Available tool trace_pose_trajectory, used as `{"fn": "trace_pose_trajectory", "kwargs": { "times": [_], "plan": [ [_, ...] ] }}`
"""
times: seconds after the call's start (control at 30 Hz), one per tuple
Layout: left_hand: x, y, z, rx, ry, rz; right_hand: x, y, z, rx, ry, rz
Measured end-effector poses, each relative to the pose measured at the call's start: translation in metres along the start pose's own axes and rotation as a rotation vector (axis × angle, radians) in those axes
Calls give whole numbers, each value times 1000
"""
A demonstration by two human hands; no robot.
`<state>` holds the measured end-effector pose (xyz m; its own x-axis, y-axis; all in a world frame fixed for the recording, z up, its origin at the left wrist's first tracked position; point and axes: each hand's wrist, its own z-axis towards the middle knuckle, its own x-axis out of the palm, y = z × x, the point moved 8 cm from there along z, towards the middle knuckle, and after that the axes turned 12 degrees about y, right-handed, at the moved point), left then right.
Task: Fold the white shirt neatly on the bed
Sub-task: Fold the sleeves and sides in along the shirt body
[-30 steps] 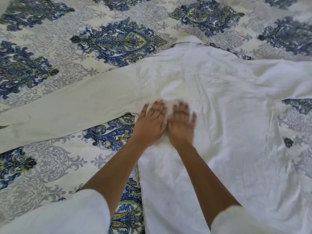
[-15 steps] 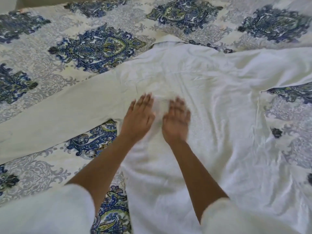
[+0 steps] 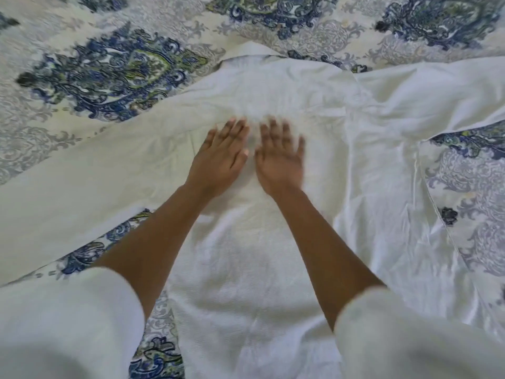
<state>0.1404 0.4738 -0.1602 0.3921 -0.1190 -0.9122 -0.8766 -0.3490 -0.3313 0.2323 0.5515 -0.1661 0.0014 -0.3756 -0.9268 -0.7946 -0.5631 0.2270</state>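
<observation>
Bedspread (image 3: 114,72), blue-grey paisley, rings the work from 9 through 12 to 3 o'clock; your white cuffs (image 3: 68,324) block the corners at 7 and 5. Centre: white shirt (image 3: 246,255) spread flat on it, wrinkled, collar (image 3: 251,54) at 12, one sleeve (image 3: 82,170) out to 9, the other toward 2. Your left hand (image 3: 218,160) and right hand (image 3: 278,162) lie side by side, fingers straight, palms down on the cloth.
</observation>
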Motion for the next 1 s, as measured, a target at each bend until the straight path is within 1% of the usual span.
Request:
{"fn": "trace_pose_trajectory", "kwargs": {
  "times": [0.03, 0.07, 0.17, 0.2, 0.27, 0.37, 0.4, 0.43, 0.5, 0.53, 0.57, 0.6, 0.63, 0.7, 0.77, 0.8, 0.83, 0.87, 0.93, 0.97, 1.0],
  "plan": [
    [7, -3, 8, -15, 24, 21, 3, 4, 11, -54, 37, -10],
    [13, -2, 14, -42, 31, 47, 4, -9, 20, -22, 45, -1],
    [23, 6, 10, -104, 27, 87, -2, -84, 4, 217, -17, 43],
    [28, 5, 5, -128, 33, 77, -4, -107, -13, 269, -51, 41],
    [37, -9, -15, -158, 11, 75, -4, -151, -56, 413, -65, 79],
    [58, -65, -50, -55, -1, 124, 2, -198, -125, 715, -51, 172],
    [66, -86, -56, -8, 5, 130, 2, -199, -134, 744, -56, 182],
    [73, -108, -59, 40, 19, 137, 2, -189, -133, 689, -72, 181],
    [82, -146, -58, 134, 35, 170, 2, -149, -111, 400, -58, 153],
    [87, -159, -58, 156, 29, 192, 6, -131, -105, 266, -24, 141],
    [91, -165, -60, 146, 27, 207, 11, -126, -105, 195, -11, 144],
    [96, -168, -66, 125, 35, 207, 13, -136, -112, 188, -20, 147],
    [101, -168, -75, 106, 49, 190, 14, -157, -128, 231, -43, 142],
    [106, -166, -104, 107, 55, 166, 14, -209, -178, 389, -133, 145],
    [109, -167, -129, 115, 58, 151, 14, -255, -227, 568, -146, 209],
    [111, -170, -135, 118, 64, 149, 16, -263, -238, 621, -139, 245],
    [112, -177, -134, 128, 63, 148, 14, -257, -236, 611, -156, 267],
    [114, -188, -128, 147, 58, 152, 10, -242, -227, 545, -182, 281],
    [121, -214, -114, 201, 63, 184, 10, -207, -203, 354, -210, 291],
    [126, -223, -110, 217, 81, 200, 15, -199, -199, 302, -173, 291],
    [131, -228, -110, 222, 90, 209, 22, -202, -202, 288, -140, 299]
  ]
}}
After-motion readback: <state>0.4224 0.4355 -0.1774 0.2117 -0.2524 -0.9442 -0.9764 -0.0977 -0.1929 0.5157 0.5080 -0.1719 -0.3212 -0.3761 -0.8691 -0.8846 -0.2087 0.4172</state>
